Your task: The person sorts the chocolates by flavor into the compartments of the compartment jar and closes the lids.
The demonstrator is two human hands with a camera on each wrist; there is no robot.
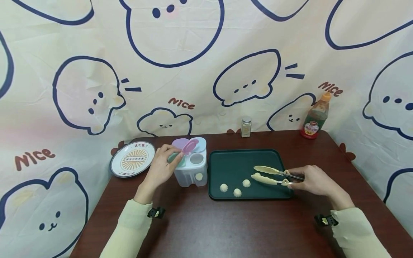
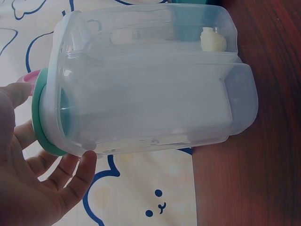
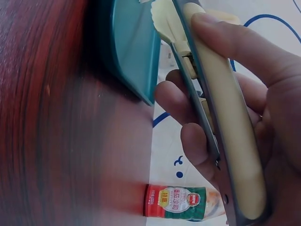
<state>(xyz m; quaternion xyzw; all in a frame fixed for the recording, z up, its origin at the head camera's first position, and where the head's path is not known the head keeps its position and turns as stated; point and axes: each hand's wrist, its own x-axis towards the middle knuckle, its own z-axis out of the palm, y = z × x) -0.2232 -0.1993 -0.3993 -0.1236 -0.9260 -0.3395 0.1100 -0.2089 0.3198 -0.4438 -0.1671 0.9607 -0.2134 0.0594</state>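
Note:
A clear storage box point(image 1: 191, 176) with several round coloured lids stands left of centre. My left hand point(image 1: 162, 163) pinches the edge of its raised pink lid point(image 1: 190, 146), above an uncovered round opening. In the left wrist view, the other fingers spread near the green lid point(image 2: 41, 113) and the box's side. One small white bun point(image 2: 213, 40) lies inside at the bottom. My right hand point(image 1: 317, 182) grips cream-tipped tongs point(image 1: 269, 175), their jaws apart with nothing between them, over the dark green tray point(image 1: 238, 161). Three white pleated buns point(image 1: 237, 192) sit on that tray.
A white patterned plate point(image 1: 133, 159) lies left of the box at the table's edge. Along the back stand a small glass jar point(image 1: 246, 127) and a red-labelled sauce bottle point(image 1: 314, 118) with an orange cap. A printed cloth point(image 1: 200, 89) hangs behind the brown table point(image 1: 213, 229).

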